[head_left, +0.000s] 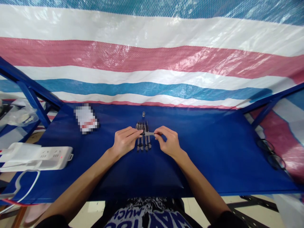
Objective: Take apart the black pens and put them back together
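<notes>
Between my two hands a slim grey pen [149,134] with dark ends is held level. My left hand [125,139] is closed, pinching the dark left end between thumb and fingers. At the other end, the fingertips of my right hand [168,141] pinch the pen's tip. Right below it, several dark and clear pens [142,144] lie side by side on the blue table [201,142], partly covered by the held pen and my left fingers. Beyond the row is a small grey cap-like piece [143,114].
A blurred white and red packet [86,119] lies at the back left. A white power strip [52,157] with cables takes up the left edge. Eyeglasses [272,153] rest at the right edge. Blue frame bars [33,98] and a striped sheet [152,57] border the table.
</notes>
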Tool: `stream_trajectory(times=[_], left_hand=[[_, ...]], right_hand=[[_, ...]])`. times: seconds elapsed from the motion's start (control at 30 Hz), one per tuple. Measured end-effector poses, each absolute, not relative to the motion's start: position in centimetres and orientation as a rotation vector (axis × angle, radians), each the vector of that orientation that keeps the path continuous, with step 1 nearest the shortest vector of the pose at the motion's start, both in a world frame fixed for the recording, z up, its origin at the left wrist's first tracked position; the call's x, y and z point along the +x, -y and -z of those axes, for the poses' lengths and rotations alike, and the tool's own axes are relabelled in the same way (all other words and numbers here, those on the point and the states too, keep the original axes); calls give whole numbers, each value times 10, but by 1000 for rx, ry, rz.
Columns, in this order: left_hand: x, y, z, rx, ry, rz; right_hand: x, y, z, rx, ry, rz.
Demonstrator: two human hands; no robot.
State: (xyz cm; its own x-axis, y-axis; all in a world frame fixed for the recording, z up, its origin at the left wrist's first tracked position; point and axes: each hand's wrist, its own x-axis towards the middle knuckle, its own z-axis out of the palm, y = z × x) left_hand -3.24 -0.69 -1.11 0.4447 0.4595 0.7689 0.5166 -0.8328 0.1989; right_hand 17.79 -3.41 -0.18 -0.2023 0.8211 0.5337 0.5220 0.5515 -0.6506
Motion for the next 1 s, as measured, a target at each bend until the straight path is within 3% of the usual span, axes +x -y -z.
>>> stream_trajectory(times=[1.0], left_hand=[[-26, 15, 15, -2716, 920, 1448]], right_hand=[[171, 37, 2, -1033, 1865, -431]])
